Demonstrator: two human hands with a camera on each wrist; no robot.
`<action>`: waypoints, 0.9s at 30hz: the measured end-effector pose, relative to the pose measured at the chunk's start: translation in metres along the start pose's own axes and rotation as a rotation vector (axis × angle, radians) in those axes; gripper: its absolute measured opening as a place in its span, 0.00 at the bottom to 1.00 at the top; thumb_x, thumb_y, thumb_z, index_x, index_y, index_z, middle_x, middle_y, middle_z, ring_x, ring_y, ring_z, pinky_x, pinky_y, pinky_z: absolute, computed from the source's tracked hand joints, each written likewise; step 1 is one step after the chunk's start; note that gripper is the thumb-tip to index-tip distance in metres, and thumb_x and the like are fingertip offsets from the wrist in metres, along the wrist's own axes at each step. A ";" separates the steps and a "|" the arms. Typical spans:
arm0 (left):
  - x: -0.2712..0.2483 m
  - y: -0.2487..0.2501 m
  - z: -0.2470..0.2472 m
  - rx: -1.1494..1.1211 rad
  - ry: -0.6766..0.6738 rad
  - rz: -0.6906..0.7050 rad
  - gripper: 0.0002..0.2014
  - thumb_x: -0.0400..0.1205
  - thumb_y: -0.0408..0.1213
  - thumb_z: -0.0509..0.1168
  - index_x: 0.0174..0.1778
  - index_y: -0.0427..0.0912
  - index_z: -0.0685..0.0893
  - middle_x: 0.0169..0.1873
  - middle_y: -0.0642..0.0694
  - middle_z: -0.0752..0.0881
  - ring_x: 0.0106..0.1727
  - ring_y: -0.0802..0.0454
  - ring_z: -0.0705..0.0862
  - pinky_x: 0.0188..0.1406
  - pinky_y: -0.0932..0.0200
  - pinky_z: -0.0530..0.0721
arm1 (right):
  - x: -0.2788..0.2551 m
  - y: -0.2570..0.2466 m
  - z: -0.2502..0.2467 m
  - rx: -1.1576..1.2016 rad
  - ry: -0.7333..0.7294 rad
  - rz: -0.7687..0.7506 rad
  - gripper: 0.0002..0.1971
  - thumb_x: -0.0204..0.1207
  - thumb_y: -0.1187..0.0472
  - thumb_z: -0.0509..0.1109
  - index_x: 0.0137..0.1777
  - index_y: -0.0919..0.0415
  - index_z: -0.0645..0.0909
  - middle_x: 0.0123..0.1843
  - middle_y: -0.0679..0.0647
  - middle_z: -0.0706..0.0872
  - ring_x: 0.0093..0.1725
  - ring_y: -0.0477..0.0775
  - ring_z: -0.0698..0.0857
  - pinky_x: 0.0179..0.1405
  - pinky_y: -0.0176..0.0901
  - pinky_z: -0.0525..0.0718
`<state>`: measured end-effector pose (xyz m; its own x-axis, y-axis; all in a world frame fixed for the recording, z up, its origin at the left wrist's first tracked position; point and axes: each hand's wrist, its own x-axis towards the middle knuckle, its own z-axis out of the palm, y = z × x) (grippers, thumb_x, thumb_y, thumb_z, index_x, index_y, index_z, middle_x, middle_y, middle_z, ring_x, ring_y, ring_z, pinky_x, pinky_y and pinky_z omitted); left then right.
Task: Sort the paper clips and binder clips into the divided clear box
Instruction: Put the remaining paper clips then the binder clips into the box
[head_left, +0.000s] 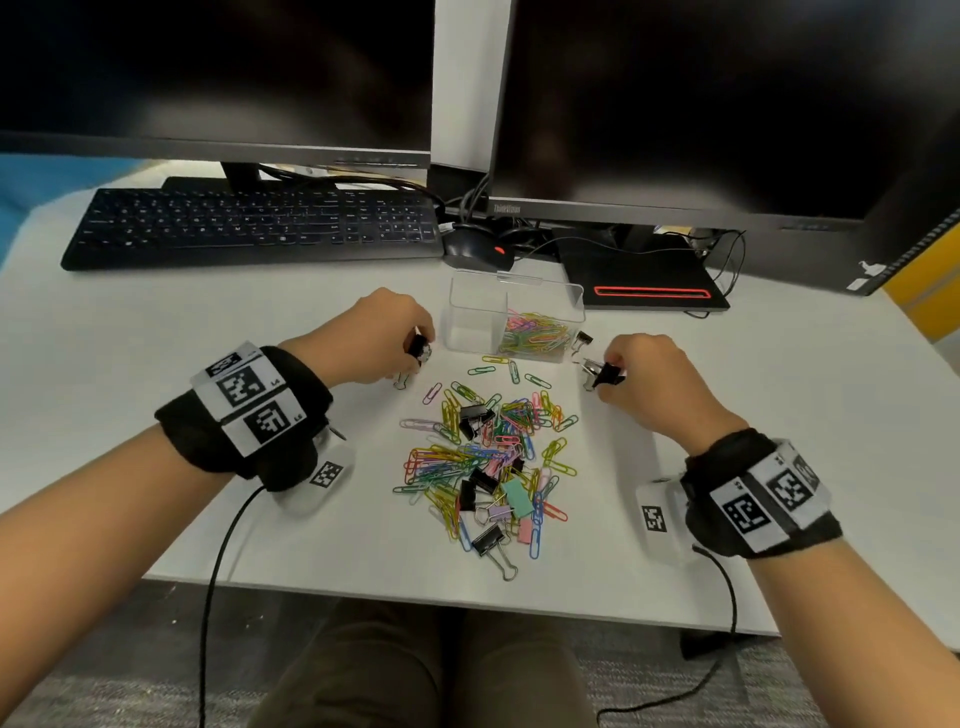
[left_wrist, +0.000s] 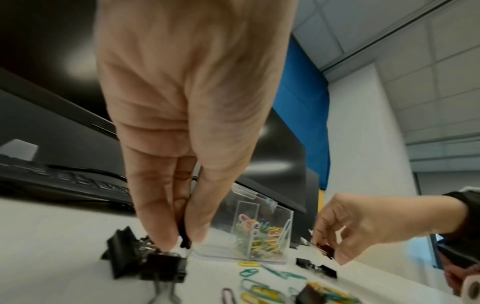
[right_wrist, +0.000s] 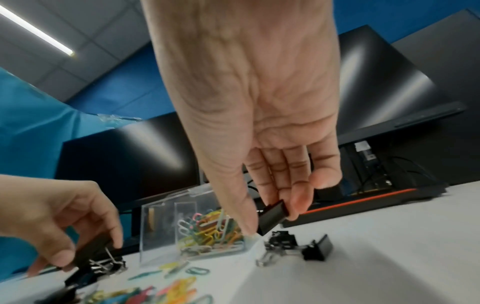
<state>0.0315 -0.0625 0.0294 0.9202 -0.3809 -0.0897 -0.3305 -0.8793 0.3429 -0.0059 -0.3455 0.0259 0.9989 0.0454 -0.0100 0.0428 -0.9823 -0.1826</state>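
Nearest us, the loose heap of coloured wire paper clips and black binder clips (head_left: 488, 467) lies on the white desk (head_left: 156, 374), between our wrists. To its left, our left hand (head_left: 387, 338) pinches a small black binder clip (head_left: 418, 347) low over the desk, beside 2 more black ones (left_wrist: 145, 261) lying there. Further back in the middle stands the divided clear plastic box (head_left: 514, 317): its left compartment looks empty, its right holds coloured paper clips. At the right, our right hand (head_left: 644, 369) grips another black binder clip (right_wrist: 272, 216), with 2 more (right_wrist: 298, 245) just beside the box. We judge we are gathering binder clips; next, each should drop into the left compartment.
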 end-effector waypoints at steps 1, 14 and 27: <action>0.001 -0.003 0.000 -0.015 -0.006 -0.021 0.17 0.77 0.30 0.71 0.62 0.42 0.84 0.54 0.40 0.85 0.32 0.53 0.80 0.39 0.56 0.86 | 0.002 0.004 0.001 0.007 -0.014 0.029 0.11 0.71 0.62 0.73 0.50 0.67 0.83 0.49 0.63 0.86 0.47 0.64 0.82 0.43 0.52 0.83; -0.004 0.033 0.014 0.090 -0.187 0.316 0.20 0.77 0.41 0.72 0.65 0.51 0.81 0.54 0.52 0.81 0.38 0.63 0.72 0.43 0.62 0.71 | -0.002 -0.047 0.018 0.021 -0.449 -0.327 0.26 0.74 0.61 0.72 0.72 0.61 0.72 0.73 0.56 0.69 0.74 0.56 0.65 0.73 0.47 0.68; 0.002 0.038 0.032 0.169 -0.230 0.318 0.08 0.73 0.31 0.72 0.46 0.44 0.82 0.39 0.51 0.79 0.42 0.51 0.78 0.39 0.59 0.75 | -0.003 -0.059 0.018 0.036 -0.442 -0.361 0.26 0.70 0.58 0.77 0.68 0.56 0.76 0.59 0.55 0.73 0.55 0.54 0.76 0.55 0.47 0.78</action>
<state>0.0145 -0.1059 0.0123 0.7023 -0.6779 -0.2172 -0.6378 -0.7347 0.2311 -0.0119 -0.2840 0.0186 0.8181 0.4563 -0.3501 0.3715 -0.8839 -0.2840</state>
